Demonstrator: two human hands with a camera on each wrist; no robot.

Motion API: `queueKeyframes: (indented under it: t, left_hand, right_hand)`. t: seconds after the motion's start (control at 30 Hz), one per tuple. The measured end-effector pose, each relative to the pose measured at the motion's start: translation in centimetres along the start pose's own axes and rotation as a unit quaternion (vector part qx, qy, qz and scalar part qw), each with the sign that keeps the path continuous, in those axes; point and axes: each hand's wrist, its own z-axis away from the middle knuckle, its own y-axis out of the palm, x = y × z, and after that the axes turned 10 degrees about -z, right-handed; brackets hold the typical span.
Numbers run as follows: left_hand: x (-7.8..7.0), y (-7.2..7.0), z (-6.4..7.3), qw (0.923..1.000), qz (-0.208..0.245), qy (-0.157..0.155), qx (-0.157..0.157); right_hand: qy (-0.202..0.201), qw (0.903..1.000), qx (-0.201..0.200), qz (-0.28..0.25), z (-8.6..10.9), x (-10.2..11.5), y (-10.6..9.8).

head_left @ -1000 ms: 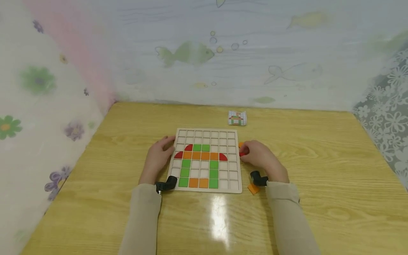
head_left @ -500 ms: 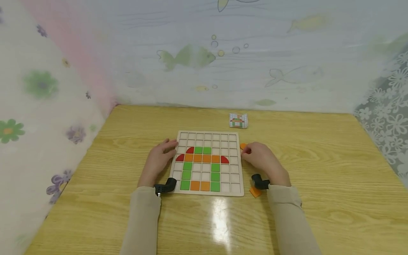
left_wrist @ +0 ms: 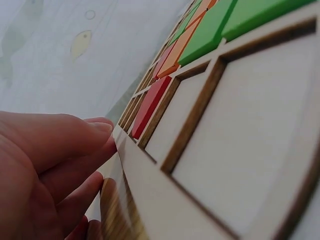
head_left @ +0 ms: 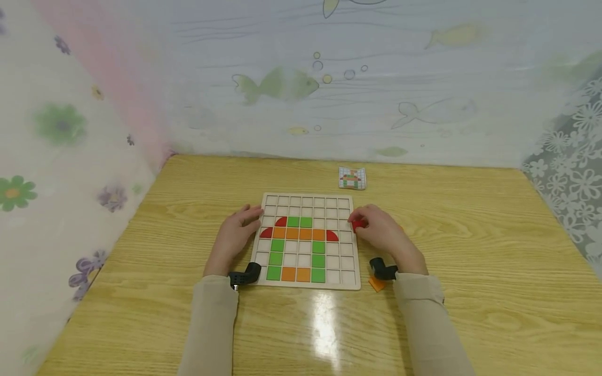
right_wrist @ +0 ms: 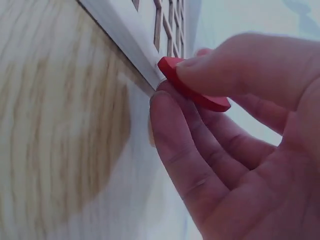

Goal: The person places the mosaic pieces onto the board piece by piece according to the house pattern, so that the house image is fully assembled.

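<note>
A square wooden grid board lies mid-table, with green and orange square tiles and red quarter-round tiles set in some cells. My left hand rests at its left edge, fingers loosely extended; in the left wrist view the fingertips touch the rim. My right hand pinches a red quarter-round tile between thumb and fingers, right at the board's right edge. On the board, red tiles sit at both ends of the orange row, and another red tile stands left of two green tiles.
A small pattern card with a coloured grid picture lies behind the board. Orange square tiles lie under the right wrist camera. A bit of orange shows behind the right hand. A painted wall stands beyond the table's back edge.
My right hand has lifted slightly and moved left to the board's edge, and the red tile in its fingers now shows. The left hand has stayed at the board's left edge.
</note>
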Motion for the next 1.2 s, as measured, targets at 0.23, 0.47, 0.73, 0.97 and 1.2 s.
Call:
queueKeyframes:
  t: [0.23, 0.47, 0.73, 0.97, 1.2]
  left_hand:
    - [0.0, 0.0, -0.1, 0.9999, 0.002, -0.01, 0.0]
    - [0.0, 0.4, 0.2, 0.9996, 0.012, -0.023, 0.009]
    - [0.0, 0.7, 0.5, 0.9995, 0.013, -0.029, 0.003]
    - [-0.2, 0.5, 0.6, 0.9994, 0.019, -0.028, 0.002]
    - [-0.2, 0.1, 0.4, 0.9993, 0.028, -0.024, -0.004]
  right_hand:
    - [0.002, 0.999, -0.022, -0.039, -0.5, -0.2, 0.5]
    - [-0.004, 0.9989, -0.012, -0.046, -0.8, -0.1, 1.0]
    - [-0.003, 0.9987, 0.011, -0.051, -1.4, 0.9, 1.7]
    - [0.004, 0.9981, -0.001, -0.062, -2.3, 1.4, 2.1]
    - [-0.019, 0.9983, -0.006, -0.055, -3.0, 2.5, 2.8]
